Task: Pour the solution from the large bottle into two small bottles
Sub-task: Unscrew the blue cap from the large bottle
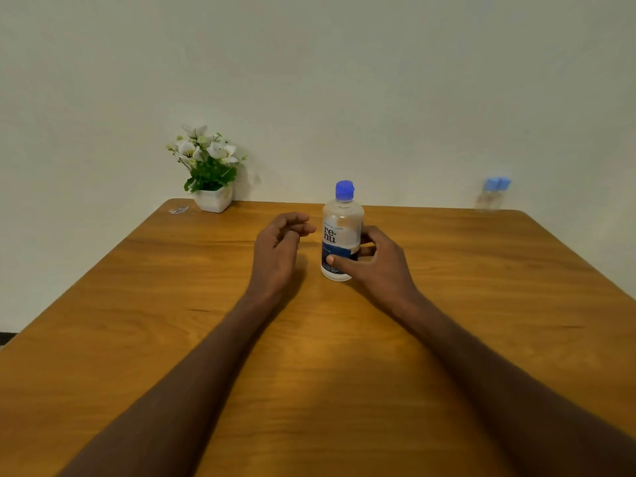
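Large bottle, blue-capped, stands upright mid-table. Right hand grips its lower body. Left hand hovers just left of it, loosely curled, holding nothing. Two small bottles stand far right of it, touching.

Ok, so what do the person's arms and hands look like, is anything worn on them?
Both forearms are bare up to the frame edge: no sleeves show. The left hand and right hand wear no gloves, and no watch, bracelet or ring is visible.
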